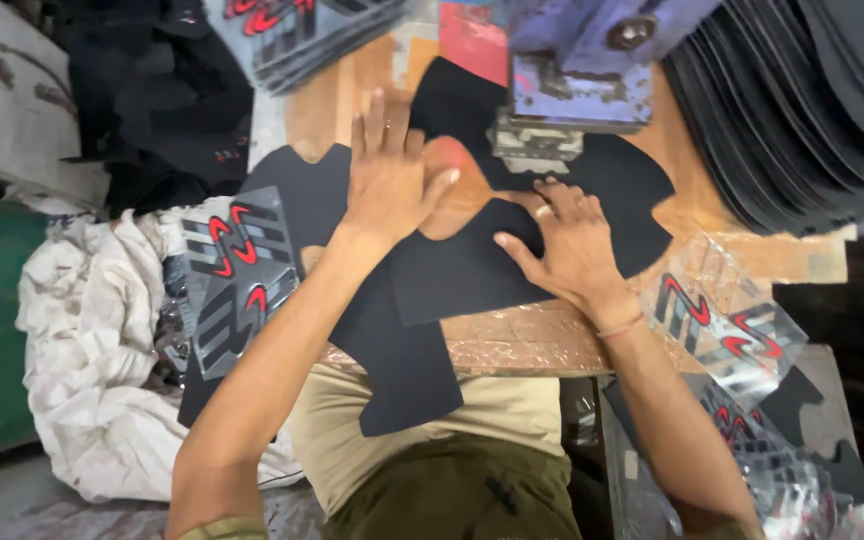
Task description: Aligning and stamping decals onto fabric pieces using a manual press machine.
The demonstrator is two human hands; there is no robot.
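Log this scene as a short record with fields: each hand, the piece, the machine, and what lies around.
left hand: flat, palm down on the black piece
right hand: flat on the same piece, ring on one finger
black piece: cut fabric sheet, hanging partly over the table edge
table: wooden, worn
machine: blue metal head above the piece
stack: black sheets, far right
decals: red and grey, on both sides
cloth: white, crumpled, left

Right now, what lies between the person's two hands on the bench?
In the head view, between the left hand and right hand lies the black cut fabric piece, with bare wooden bench showing through its notch.
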